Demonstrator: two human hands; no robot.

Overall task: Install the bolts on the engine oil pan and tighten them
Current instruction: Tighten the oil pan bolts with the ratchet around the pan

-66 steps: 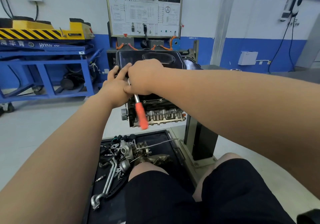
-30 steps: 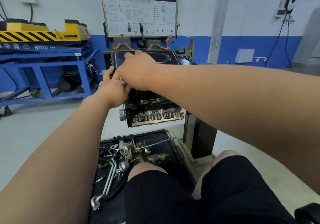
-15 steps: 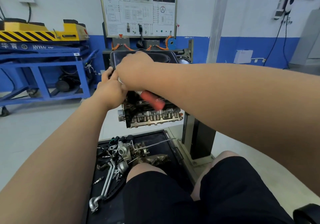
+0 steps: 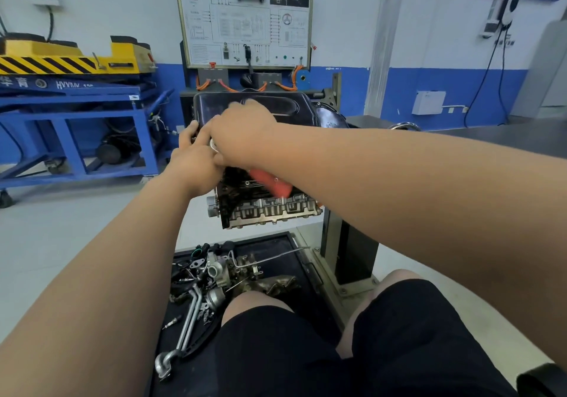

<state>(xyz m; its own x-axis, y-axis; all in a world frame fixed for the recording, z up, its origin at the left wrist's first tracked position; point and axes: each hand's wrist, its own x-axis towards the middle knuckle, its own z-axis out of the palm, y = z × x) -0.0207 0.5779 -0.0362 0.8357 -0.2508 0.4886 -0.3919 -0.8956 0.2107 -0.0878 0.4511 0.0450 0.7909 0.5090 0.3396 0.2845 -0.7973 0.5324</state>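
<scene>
The black oil pan (image 4: 276,105) tops an upturned engine (image 4: 264,206) held on a stand. My right hand (image 4: 242,134) grips a ratchet wrench at its head, over the pan's near left edge. The wrench's orange handle (image 4: 270,181) points down and right under my forearm. My left hand (image 4: 193,157) sits just left of the right, with its fingers curled against the pan's left rim beside the wrench head. The bolt under the wrench is hidden by both hands.
A black floor tray (image 4: 276,243) under the engine holds several loose engine parts (image 4: 214,274) and pipes. My knees (image 4: 322,320) are close to it. A blue lift cart (image 4: 76,114) stands to the left, a wiring display board (image 4: 245,19) behind the engine, a grey stand post (image 4: 349,249) on the right.
The orange handle has swung from pointing straight down, out of sight, then round to the lower right. Both hands have stayed at the pan's left rim.
</scene>
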